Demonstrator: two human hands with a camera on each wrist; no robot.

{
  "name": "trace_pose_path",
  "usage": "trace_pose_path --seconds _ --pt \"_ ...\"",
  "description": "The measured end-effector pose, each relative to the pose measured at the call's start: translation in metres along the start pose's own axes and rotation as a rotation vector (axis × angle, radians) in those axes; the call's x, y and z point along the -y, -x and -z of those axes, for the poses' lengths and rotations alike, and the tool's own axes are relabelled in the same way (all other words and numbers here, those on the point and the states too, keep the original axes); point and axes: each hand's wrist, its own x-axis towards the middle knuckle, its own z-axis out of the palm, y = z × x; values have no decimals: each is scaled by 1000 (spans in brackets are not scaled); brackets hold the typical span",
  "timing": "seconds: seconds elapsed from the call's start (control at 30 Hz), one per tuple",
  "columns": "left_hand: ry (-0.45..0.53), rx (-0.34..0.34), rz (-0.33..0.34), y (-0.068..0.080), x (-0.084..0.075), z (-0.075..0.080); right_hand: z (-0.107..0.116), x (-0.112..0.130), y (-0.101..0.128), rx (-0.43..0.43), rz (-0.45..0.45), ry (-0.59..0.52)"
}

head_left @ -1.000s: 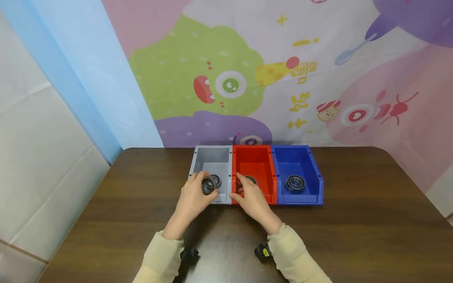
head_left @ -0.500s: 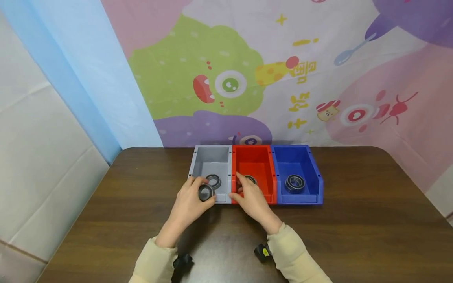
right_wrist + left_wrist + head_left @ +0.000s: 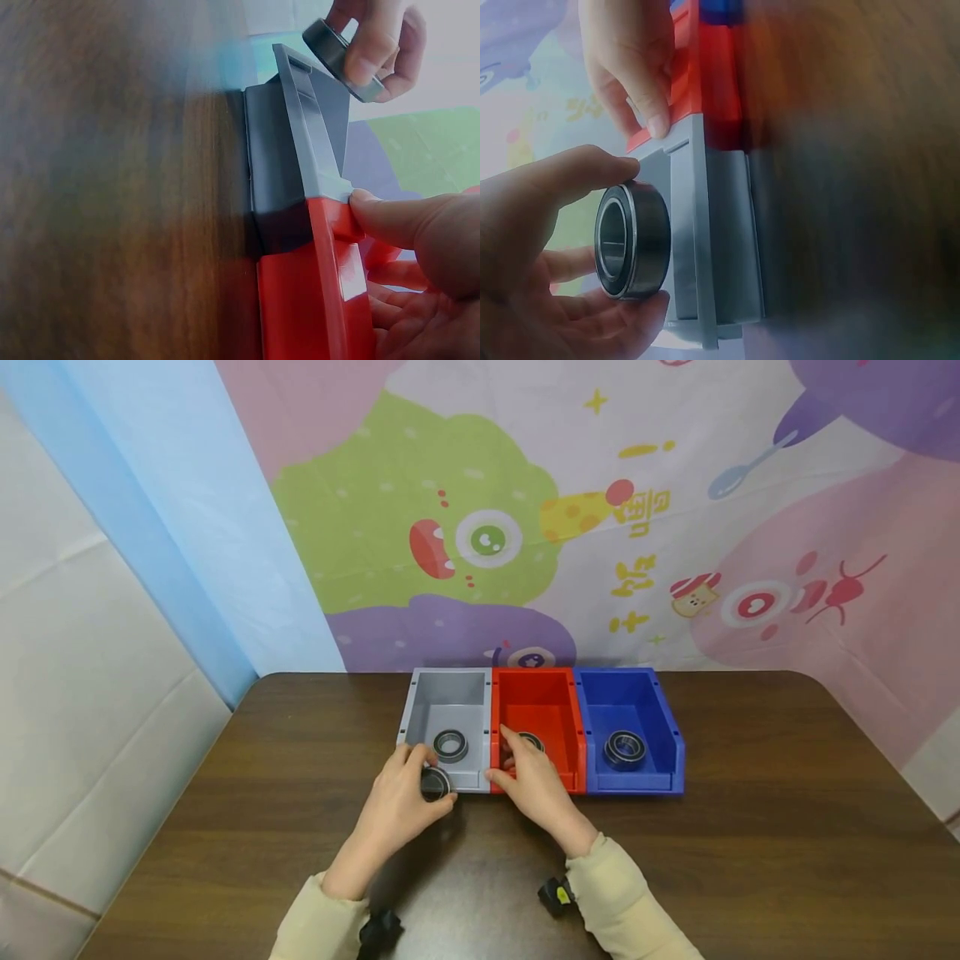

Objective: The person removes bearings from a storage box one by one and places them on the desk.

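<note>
Left hand [image 3: 397,793], grip clamped on metal ring [image 3: 434,783], drew it back out of grey bin [image 3: 420,693] to front lip, centre frame. Right hand [image 3: 528,777] stayed pinching red bin [image 3: 558,693] front edge.

Your bearing [image 3: 630,241] reads as dark, smooth, glossy metal. The bins, grey [image 3: 450,693] and red [image 3: 542,702], are shiny plastic. The table [image 3: 750,843] is matt dark wood.

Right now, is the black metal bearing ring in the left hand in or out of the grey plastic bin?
Out. The left hand holds the black bearing ring at the grey plastic bin's front lip, not inside.
</note>
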Motion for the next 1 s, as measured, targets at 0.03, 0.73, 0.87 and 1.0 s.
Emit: trace_pose_path --seconds 0.03,0.73,0.87,1.0 --pt "-1 4 0 1 0 0 0 0 0 0 -3 -1" --pt "-59 143 -47 12 3 2 1 -1 -1 -8 -6 -3" --pt "-62 183 -37 16 3 4 0 -2 -1 -6 -2 -2" --pt "-61 191 -35 19 3 5 -1 -2 0 -1 1 -2"
